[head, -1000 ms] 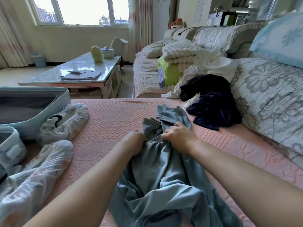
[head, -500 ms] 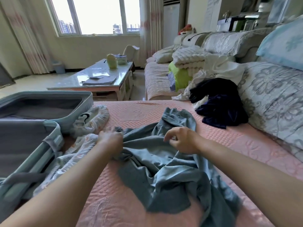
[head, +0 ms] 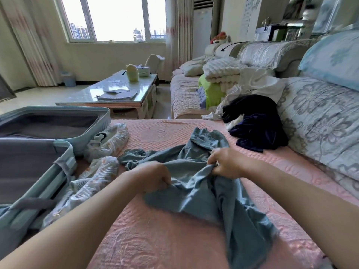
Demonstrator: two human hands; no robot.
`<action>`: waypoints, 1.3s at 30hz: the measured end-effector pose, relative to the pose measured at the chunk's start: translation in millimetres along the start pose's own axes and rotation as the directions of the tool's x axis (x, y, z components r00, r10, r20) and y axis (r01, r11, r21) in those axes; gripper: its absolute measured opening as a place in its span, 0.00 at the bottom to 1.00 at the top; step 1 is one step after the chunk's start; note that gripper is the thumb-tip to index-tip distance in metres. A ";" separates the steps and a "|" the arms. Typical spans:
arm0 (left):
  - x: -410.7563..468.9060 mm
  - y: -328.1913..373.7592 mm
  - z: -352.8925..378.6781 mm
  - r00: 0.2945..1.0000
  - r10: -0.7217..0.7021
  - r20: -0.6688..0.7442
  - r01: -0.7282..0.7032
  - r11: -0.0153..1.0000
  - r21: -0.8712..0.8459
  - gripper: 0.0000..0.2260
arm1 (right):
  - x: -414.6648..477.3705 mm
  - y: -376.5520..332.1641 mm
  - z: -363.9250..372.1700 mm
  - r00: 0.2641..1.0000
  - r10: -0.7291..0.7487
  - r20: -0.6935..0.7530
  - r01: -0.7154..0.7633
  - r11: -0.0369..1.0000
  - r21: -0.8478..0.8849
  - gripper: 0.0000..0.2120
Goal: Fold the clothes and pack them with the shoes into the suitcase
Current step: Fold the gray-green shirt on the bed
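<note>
Pinching the grey-blue garment (head: 196,183), left hand (head: 153,177) and right hand (head: 226,164) grip bunched cloth.

Bare left hand (head: 153,178) and bare right hand (head: 225,164). Bare forearms (head: 291,193) too, uncovered all the way to the lower edge of view. Smooth, rounded wrists. Small dark speck at a right finger, too small to tell what.

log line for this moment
phase: fold | left hand: grips blue-grey garment | right hand: pinches it | suitcase: open | shoes: outside suitcase
</note>
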State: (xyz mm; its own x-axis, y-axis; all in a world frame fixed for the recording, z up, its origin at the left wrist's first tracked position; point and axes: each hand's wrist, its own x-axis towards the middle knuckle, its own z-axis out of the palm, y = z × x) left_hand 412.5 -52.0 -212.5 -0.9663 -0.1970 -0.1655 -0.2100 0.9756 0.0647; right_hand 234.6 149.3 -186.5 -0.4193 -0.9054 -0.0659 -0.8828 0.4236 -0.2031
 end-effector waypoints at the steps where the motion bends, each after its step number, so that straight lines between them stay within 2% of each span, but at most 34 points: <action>1: 1.6 1.5 -7.7 0.998 -0.016 -0.064 0.020 0.999 0.051 0.08 | 5.0 6.5 -4.1 0.997 0.046 -0.068 -0.045 0.999 0.019 0.06; 4: 15.9 -3.9 -23.6 0.964 -0.125 -0.235 0.161 0.977 0.142 0.10 | 24.0 27.2 -15.7 0.954 0.228 -0.195 -0.216 0.973 0.083 0.06; 6: 31.9 -10.7 -30.8 0.931 -0.188 -0.313 0.256 0.947 0.192 0.14 | 39.1 40.6 -20.5 0.917 0.358 -0.174 -0.331 0.928 0.169 0.10; 8: 47.3 -10.3 -37.9 0.915 -0.297 -0.274 0.349 0.923 0.163 0.15 | 52.0 47.5 -22.7 0.880 0.467 -0.088 -0.408 0.838 0.362 0.13; 9: 55.2 -9.1 -42.5 0.896 -0.369 -0.249 0.397 0.914 0.076 0.14 | 58.5 50.2 -22.8 0.859 0.510 -0.034 -0.441 0.773 0.456 0.12; 10: 65.2 -10.8 -45.7 0.866 -0.442 -0.233 0.431 0.897 -0.100 0.12 | 64.7 51.5 -22.4 0.840 0.543 0.015 -0.462 0.701 0.543 0.09; 12: 86.3 -16.4 -49.0 0.797 -0.555 -0.239 0.415 0.790 -0.452 0.08 | 80.4 52.7 -21.8 0.816 0.573 0.069 -0.428 0.519 0.740 0.06; 14: 110.3 -24.1 -51.2 0.722 -0.574 -0.386 0.289 0.757 -0.585 0.09 | 101.1 54.1 -19.8 0.802 0.597 0.017 -0.256 0.318 0.913 0.09; 15: 120.6 -26.3 -52.7 0.692 -0.571 -0.441 0.220 0.749 -0.625 0.10 | 113.3 58.3 -17.8 0.791 0.606 -0.085 -0.122 0.294 0.948 0.10; 16: 128.6 -26.0 -54.6 0.695 -0.541 -0.473 0.135 0.744 -0.654 0.14 | 123.5 62.5 -15.6 0.784 0.585 -0.207 0.006 0.327 0.945 0.12; 17: 137.1 -25.7 -54.1 0.734 -0.490 -0.471 0.051 0.730 -0.681 0.21 | 129.7 65.5 -13.2 0.789 0.535 -0.302 0.084 0.392 0.916 0.19; 19: 152.6 -25.7 -44.2 0.805 -0.379 -0.457 -0.025 0.747 -0.664 0.34 | 135.8 71.2 -3.1 0.836 0.403 -0.372 0.084 0.576 0.813 0.40; 20: 159.8 -28.5 -34.2 0.815 -0.348 -0.464 -0.007 0.794 -0.608 0.37 | 136.1 71.9 2.2 0.864 0.340 -0.371 0.042 0.686 0.727 0.44; 22: 169.3 -33.7 -11.2 0.812 -0.301 -0.501 0.039 0.883 -0.467 0.36 | 136.1 72.2 18.2 0.901 0.218 -0.374 -0.011 0.875 0.484 0.42; 24: 170.0 -33.7 8.5 0.826 -0.186 -0.532 0.019 0.953 -0.303 0.31 | 135.2 70.3 33.5 0.941 0.092 -0.326 -0.002 0.964 0.266 0.38; 27: 163.9 -34.1 27.6 0.874 0.027 -0.485 -0.062 0.996 -0.057 0.25 | 130.6 72.0 49.4 0.994 -0.027 -0.110 0.028 1.000 0.009 0.38; 30: 155.5 -36.8 40.4 0.956 0.024 -0.292 -0.006 0.998 0.062 0.33 | 122.4 74.6 54.0 0.995 0.032 0.096 -0.012 0.980 -0.196 0.44; 31: 154.3 -38.0 42.6 0.972 -0.001 -0.237 0.013 0.999 0.047 0.33 | 120.9 75.0 53.3 0.990 0.064 0.122 -0.035 0.973 -0.227 0.44; 33: 152.2 -37.9 40.1 0.980 -0.023 -0.197 0.016 0.999 -0.036 0.21 | 119.3 73.6 49.6 0.986 0.107 0.126 -0.068 0.959 -0.275 0.40; 35: 149.3 -36.1 30.3 0.974 -0.046 -0.223 0.027 0.996 -0.088 0.13 | 117.0 71.3 45.3 0.989 0.104 0.102 -0.072 0.959 -0.274 0.35; 39: 131.2 -26.0 9.5 0.973 -0.084 -0.215 0.053 0.988 -0.147 0.11 | 102.5 61.6 36.3 0.998 0.048 0.034 -0.040 0.976 -0.212 0.28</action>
State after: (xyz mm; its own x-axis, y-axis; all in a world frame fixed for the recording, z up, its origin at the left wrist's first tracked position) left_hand 292.6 -102.2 -245.2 -0.9545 -0.2949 0.0449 -0.2807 0.9387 0.2000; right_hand 144.9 81.7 -241.2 -0.4537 -0.8845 -0.1091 -0.8903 0.4552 0.0119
